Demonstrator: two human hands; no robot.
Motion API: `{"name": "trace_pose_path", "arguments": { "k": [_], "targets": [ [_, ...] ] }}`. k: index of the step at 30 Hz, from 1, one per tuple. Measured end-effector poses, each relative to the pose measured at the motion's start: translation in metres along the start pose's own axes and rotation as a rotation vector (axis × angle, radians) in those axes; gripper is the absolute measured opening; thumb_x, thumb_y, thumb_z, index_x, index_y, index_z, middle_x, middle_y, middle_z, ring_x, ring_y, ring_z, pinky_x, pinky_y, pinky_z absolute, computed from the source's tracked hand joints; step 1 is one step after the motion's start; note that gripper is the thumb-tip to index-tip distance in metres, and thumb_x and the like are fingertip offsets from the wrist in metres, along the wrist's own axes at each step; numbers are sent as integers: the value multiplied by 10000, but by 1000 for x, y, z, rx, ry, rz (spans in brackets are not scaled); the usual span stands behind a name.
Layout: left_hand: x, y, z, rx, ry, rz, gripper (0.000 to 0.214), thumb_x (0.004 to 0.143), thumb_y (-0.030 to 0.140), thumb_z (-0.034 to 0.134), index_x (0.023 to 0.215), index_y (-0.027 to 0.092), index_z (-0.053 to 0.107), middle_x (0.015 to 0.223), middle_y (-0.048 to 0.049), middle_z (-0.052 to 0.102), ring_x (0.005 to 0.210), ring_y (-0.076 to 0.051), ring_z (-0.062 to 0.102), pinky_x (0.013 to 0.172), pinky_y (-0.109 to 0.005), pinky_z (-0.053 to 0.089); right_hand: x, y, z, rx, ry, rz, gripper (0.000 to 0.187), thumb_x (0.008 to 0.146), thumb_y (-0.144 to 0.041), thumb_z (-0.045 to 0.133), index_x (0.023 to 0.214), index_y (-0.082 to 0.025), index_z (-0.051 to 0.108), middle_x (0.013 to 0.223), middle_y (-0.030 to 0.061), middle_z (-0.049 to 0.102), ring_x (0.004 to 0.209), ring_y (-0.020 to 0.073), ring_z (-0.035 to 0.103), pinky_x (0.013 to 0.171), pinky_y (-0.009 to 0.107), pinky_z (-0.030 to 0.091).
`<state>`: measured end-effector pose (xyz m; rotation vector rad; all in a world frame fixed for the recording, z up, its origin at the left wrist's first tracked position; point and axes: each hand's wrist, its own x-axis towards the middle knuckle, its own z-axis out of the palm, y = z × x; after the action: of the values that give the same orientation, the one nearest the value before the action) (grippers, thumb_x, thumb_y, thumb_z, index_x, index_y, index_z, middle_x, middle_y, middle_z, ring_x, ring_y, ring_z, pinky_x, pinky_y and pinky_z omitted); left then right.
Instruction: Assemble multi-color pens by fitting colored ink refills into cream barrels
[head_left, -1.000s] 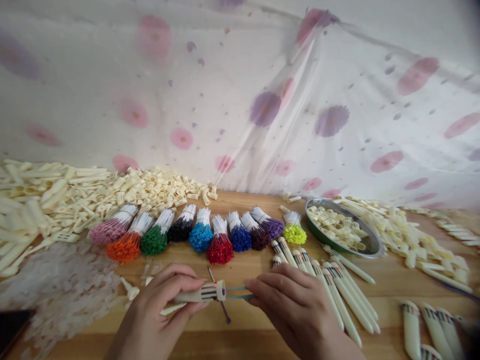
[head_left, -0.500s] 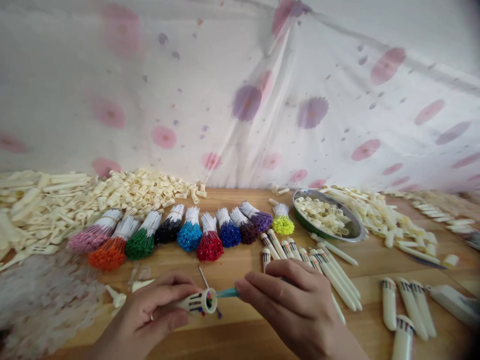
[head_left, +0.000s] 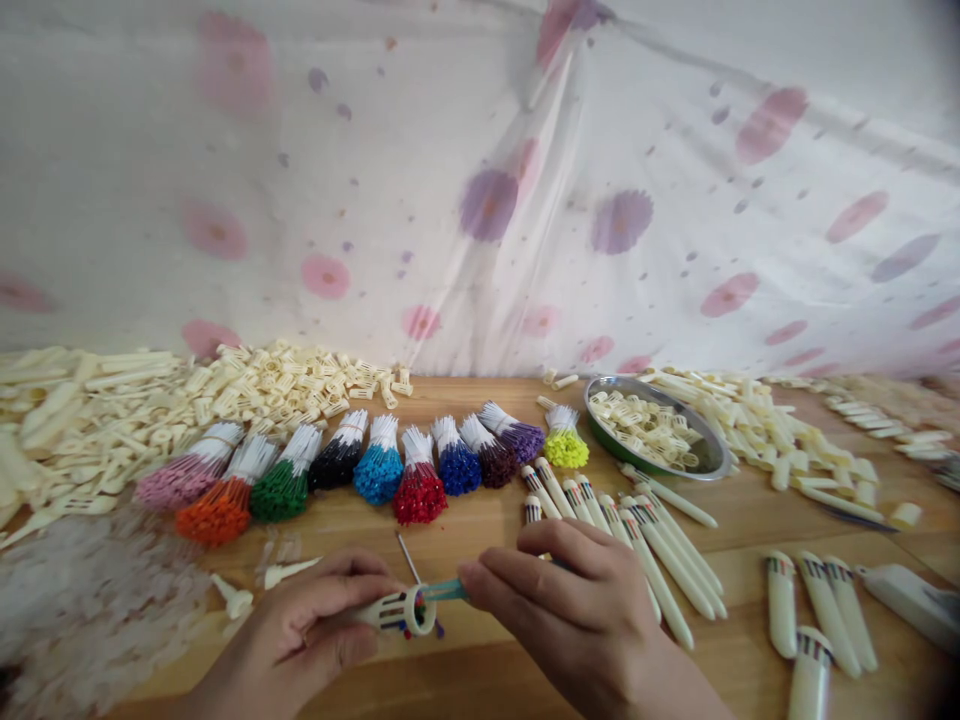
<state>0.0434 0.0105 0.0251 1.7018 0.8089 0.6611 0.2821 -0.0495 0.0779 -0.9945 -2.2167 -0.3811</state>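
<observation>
Between the thumb and fingers of my left hand (head_left: 311,630) lies a cream slotted pen barrel (head_left: 391,612), its round open end turned to the right. Small coloured tips show inside that opening. My right hand (head_left: 570,610) is closed on teal tweezers (head_left: 448,590), whose points reach into the mouth of the barrel; the rest of them is hidden by my fingers. Behind the barrel, a thin white refill (head_left: 409,558) lies on the table, with a purple end and a red one showing just below the barrel.
Rubber-banded refill bundles in several colours, such as red (head_left: 420,490) and green (head_left: 281,485), form a row. Cream parts (head_left: 277,385) are heaped behind. An oval metal dish (head_left: 712,462) holds slotted pieces. Multicolour pens (head_left: 679,560) lie right; clear plastic bits (head_left: 97,610) left.
My right hand has shifted slightly left, and the tweezer points sit farther into the barrel's opening. My left hand keeps its hold almost unmoved.
</observation>
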Motion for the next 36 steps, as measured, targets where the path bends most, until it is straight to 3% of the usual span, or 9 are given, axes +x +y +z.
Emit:
{"name": "trace_pose_path", "arguments": {
  "k": [23, 29, 36],
  "targets": [
    [-1, 4, 2, -11, 41, -95, 271, 736, 222, 669, 928, 404, 728, 989, 44, 703, 948, -188, 640, 791, -212, 519, -2, -1, 4, 71, -52, 57, 143, 910, -172, 504, 940, -129, 637, 767, 15, 678, 666, 147, 503, 545, 291, 348],
    [2, 8, 3, 44, 96, -22, 267, 691, 186, 689, 884, 360, 751, 932, 13, 729, 894, -212, 674, 760, -243, 546, -1, -1, 3, 59, -39, 50, 177, 921, -159, 472, 903, -133, 646, 704, 12, 660, 609, 131, 500, 503, 273, 352],
    [-2, 6, 6, 176, 285, 175, 318, 630, 72, 714, 824, 325, 722, 848, 34, 720, 813, -164, 695, 706, -177, 552, 1, -2, 9, 213, 0, 124, 160, 891, -115, 497, 843, -131, 649, 656, 19, 644, 579, 121, 510, 512, 249, 402]
  ]
}}
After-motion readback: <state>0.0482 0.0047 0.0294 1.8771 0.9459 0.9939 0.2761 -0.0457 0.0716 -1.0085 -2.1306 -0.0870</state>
